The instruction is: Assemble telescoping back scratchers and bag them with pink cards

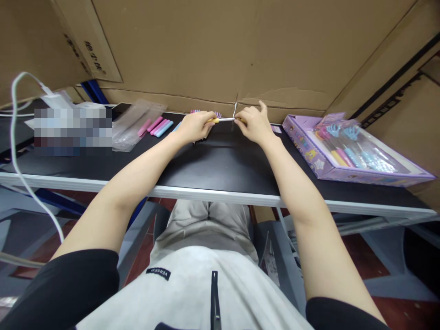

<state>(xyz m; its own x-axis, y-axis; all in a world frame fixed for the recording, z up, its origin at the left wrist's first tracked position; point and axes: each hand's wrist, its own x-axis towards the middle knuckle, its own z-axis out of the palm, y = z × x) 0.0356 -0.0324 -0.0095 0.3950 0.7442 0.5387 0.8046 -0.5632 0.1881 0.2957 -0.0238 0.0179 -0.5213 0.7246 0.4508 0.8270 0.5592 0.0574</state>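
Note:
A thin silvery rod (226, 119) with yellow parts near both ends stretches level between my hands, above the far part of the black table. Its yellow left part is pinched in the closed fingers of my left hand (194, 125). At the other end, my right hand (255, 123) pinches the rod between thumb and fingertips, with one finger raised. Small pink and purple claw-shaped pieces (217, 114) show just behind my left hand, which partly covers them. A dark small item under that hand is mostly hidden.
Pink and blue handles (164, 128) lie left of my hands, beside clear plastic bags (137, 123). On the right stands an open purple box (321, 167) with bagged claw-headed sticks (350, 146). Cardboard (220, 50) walls the back. A white cable (14, 133) hangs at left.

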